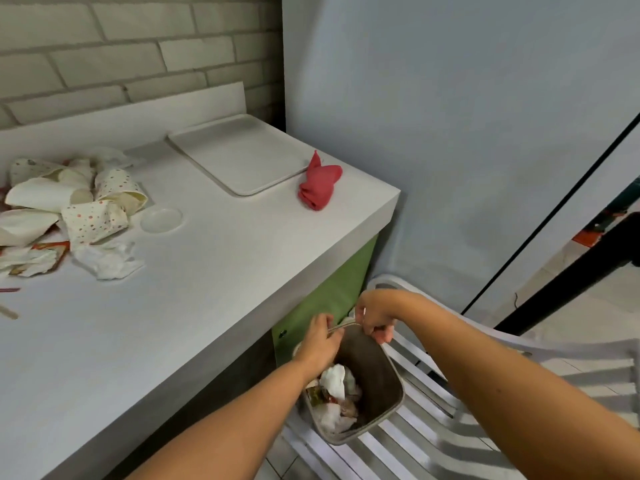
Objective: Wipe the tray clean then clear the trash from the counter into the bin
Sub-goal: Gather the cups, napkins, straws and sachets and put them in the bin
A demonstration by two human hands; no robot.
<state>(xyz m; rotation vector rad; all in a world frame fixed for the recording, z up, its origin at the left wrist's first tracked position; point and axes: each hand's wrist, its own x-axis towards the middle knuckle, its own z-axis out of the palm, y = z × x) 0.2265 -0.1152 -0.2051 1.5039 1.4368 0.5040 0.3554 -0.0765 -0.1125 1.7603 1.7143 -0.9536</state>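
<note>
We look down at a grey bin (377,375) standing on the slatted seat of a white plastic chair (433,427), just beside the right end of the white worktop (207,271). Both hands grip the bin at its far rim. The left hand (320,342) has its fingers curled round the thin handle (343,326) there, and the right hand (374,317) has its fingers hooked over the same edge, close to the left. Crumpled white paper and scraps of wrapper already lie in the bottom of the bin.

On the worktop, the pale tray (239,157) lies flat in the far right corner, its surface bare. A bunched red cloth (320,183) sits just beside the tray's right corner, near the worktop's edge.

Well apart from the tray, at the left of the worktop, we see the trash in a loose heap: crushed spotted paper cups (100,202), a crumpled white napkin (107,259) in front of them, torn wrappers (38,258) at the far left, and a clear round lid (161,220) lying flat just to the right of the cups. A wooden stick (8,311) lies alone nearer to us, at the left edge of the view.

A green cabinet front (329,296) shows under the worktop, behind the hands.
</note>
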